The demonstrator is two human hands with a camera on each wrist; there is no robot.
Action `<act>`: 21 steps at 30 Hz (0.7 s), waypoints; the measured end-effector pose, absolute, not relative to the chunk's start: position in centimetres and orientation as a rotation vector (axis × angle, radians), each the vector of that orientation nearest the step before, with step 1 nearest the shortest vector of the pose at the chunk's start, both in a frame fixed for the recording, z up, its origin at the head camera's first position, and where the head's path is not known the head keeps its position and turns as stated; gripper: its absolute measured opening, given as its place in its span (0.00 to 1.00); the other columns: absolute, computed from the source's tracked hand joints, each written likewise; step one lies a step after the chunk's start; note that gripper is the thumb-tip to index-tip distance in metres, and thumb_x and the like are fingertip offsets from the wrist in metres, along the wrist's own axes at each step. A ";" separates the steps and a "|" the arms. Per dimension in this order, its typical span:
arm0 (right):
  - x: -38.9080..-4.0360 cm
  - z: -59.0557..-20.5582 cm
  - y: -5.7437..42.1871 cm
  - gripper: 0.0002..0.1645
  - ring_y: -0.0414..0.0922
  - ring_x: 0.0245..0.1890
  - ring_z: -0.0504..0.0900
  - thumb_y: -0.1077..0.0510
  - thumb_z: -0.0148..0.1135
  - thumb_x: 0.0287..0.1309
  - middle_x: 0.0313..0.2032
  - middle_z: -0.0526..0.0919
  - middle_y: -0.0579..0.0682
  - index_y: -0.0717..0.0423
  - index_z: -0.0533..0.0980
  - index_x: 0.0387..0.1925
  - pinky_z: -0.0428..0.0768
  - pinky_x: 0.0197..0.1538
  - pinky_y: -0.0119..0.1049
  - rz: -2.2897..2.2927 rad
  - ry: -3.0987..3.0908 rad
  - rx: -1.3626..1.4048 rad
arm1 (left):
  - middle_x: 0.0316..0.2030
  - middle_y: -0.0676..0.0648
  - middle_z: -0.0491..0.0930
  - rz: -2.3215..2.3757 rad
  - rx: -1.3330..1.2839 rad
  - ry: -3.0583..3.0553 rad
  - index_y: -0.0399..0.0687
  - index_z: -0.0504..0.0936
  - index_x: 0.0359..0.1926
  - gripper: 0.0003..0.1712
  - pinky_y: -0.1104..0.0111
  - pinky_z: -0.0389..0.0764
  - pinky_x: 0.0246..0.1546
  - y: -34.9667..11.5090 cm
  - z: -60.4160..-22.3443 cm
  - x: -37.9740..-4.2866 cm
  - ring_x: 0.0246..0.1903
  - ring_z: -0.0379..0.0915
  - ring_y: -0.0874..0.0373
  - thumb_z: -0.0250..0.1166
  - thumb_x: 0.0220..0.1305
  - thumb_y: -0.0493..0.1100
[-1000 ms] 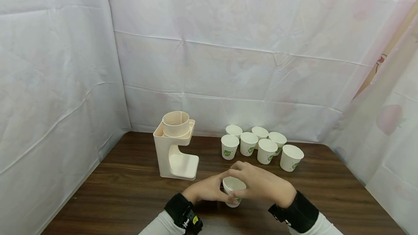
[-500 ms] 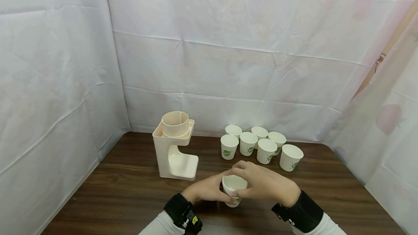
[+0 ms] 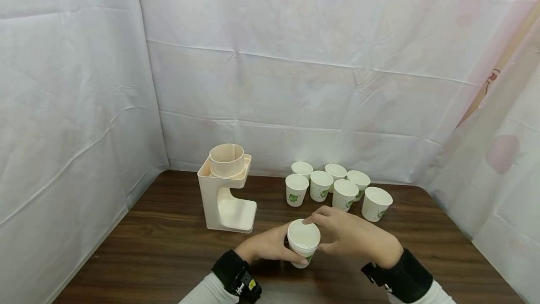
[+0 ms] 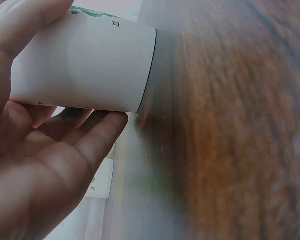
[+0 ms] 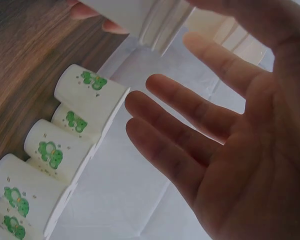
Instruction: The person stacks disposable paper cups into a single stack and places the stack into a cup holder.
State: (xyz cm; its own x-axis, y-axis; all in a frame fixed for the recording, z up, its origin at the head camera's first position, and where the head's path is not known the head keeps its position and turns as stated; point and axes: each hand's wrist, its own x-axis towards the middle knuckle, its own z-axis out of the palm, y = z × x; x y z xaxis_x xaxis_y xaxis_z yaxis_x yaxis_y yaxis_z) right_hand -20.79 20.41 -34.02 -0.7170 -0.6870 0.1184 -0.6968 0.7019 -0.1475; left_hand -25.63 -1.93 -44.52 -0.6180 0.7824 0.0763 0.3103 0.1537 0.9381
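A short stack of nested white paper cups stands upright near the front of the table, several rims showing at its top. My left hand grips it from the left, thumb across the front. In the left wrist view the fingers of that left hand lie along one side of the cup wall, by its base. At the right of the stack is my right hand, index fingertip at the rim. The right wrist view shows this right hand with fingers spread, beside the stacked rims.
Several white paper cups with green prints stand upright at the back right. A cream C-shaped stand with a round open container on top is at the left. Pale cloth hangs behind the brown wooden table.
My right hand has drawn back to the right, loosening from the stack and baring more of its rim. The top rim sits slightly higher. My left hand has stayed in place.
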 end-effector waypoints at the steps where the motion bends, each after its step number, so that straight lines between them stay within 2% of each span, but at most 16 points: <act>1: -20.8 -34.0 20.5 0.29 0.37 0.47 0.73 0.47 0.68 0.48 0.50 0.73 0.39 0.39 0.72 0.54 0.79 0.44 0.41 0.284 -2.853 1.148 | 0.52 0.57 0.74 1.464 1.038 2.006 0.68 0.61 0.63 0.42 0.61 0.67 0.55 -1.9 -44.5 -25.6 0.50 0.69 0.62 0.73 0.49 0.48; 9: -20.8 -33.7 21.4 0.26 0.37 0.46 0.72 0.48 0.66 0.51 0.50 0.72 0.38 0.35 0.72 0.54 0.78 0.44 0.41 0.326 -2.918 1.039 | 0.51 0.58 0.74 1.467 1.019 2.006 0.68 0.61 0.63 0.42 0.58 0.66 0.56 -1.9 -44.5 -25.6 0.51 0.69 0.63 0.73 0.48 0.48; 15: -21.3 -33.7 22.2 0.25 0.37 0.44 0.73 0.49 0.64 0.53 0.49 0.72 0.39 0.38 0.72 0.54 0.78 0.42 0.40 0.336 -2.879 0.997 | 0.51 0.59 0.74 1.448 1.004 2.048 0.68 0.62 0.62 0.42 0.58 0.66 0.56 -1.9 -44.4 -25.5 0.51 0.68 0.64 0.74 0.47 0.49; 21: -22.4 -33.6 23.8 0.25 0.42 0.49 0.71 0.49 0.66 0.52 0.49 0.74 0.43 0.40 0.72 0.54 0.76 0.46 0.45 0.307 -2.834 0.963 | 0.52 0.59 0.74 1.457 1.004 2.057 0.68 0.62 0.62 0.43 0.58 0.65 0.57 -1.9 -44.4 -25.5 0.51 0.68 0.64 0.74 0.46 0.48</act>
